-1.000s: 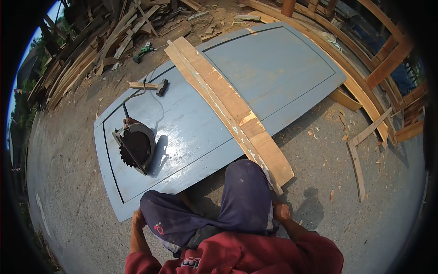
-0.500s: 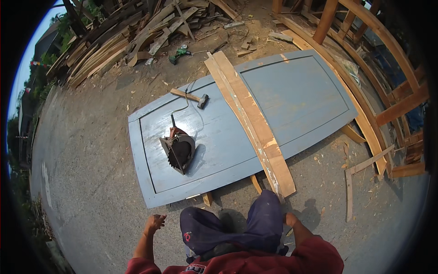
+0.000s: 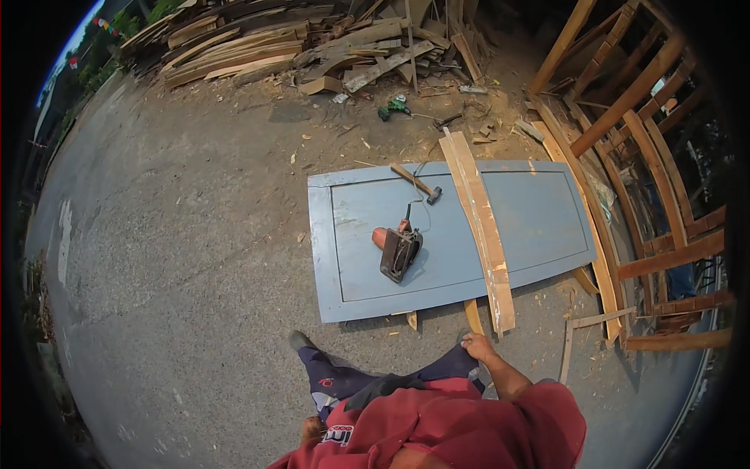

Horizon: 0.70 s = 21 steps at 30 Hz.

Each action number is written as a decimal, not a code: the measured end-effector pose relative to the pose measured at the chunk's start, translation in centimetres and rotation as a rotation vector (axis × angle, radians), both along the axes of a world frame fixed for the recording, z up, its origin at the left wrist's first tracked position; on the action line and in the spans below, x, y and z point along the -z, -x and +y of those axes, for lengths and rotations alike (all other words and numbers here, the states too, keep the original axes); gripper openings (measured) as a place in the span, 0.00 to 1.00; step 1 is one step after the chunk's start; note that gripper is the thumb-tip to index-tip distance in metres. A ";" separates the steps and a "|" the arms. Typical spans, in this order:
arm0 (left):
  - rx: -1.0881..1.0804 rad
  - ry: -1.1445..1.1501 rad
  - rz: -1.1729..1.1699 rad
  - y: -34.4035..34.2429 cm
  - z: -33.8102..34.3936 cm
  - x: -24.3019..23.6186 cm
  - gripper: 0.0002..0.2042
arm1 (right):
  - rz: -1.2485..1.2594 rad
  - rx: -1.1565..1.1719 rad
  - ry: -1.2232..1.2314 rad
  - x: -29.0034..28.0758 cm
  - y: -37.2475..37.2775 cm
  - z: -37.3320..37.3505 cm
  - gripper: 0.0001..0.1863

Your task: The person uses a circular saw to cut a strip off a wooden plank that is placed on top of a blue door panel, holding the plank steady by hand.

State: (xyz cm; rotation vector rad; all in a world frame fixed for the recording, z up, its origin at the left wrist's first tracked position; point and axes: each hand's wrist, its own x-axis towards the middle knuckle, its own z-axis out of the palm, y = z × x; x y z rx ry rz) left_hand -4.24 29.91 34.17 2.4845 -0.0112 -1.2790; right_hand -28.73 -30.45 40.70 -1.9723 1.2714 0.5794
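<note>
My right hand [image 3: 477, 346] is at my dark trouser leg [image 3: 445, 363], fingers curled; what, if anything, they hold is unclear. My left hand [image 3: 312, 428] is low beside my left leg, mostly hidden by my red top. In front of me a blue-grey panelled door [image 3: 531, 219] lies on wooden supports [image 3: 473, 314], crossed by long light boards [image 3: 480, 227]. A circular saw [image 3: 400, 252] with a cord rests on its left part, and a sledgehammer [image 3: 433, 193] lies above the saw.
A wooden frame structure [image 3: 656, 156] stands along the right, with an angled slat [image 3: 594, 319] on the paved ground [image 3: 180, 258] before it. A lumber pile [image 3: 258, 51] lines the back. A green drill [image 3: 391, 110] lies on the dirt in front of that pile.
I have risen, so the door looks smaller and farther up and right. My right hand has moved up, and my left hand has dropped closer to my body. The saw's red housing now shows.
</note>
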 end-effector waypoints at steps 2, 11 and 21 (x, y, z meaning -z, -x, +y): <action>0.173 0.039 -0.098 -4.6 3.8 -0.6 0.19 | 0.013 -0.088 -0.022 -0.2 -6.2 3.6 0.20; -0.919 0.140 0.114 -28.9 10.8 -9.6 0.17 | -0.116 -0.115 -0.321 -10.4 -38.4 13.0 0.20; -0.364 0.134 0.124 -62.0 -3.0 -11.1 0.22 | 0.011 -0.186 0.018 5.5 -47.3 8.9 0.19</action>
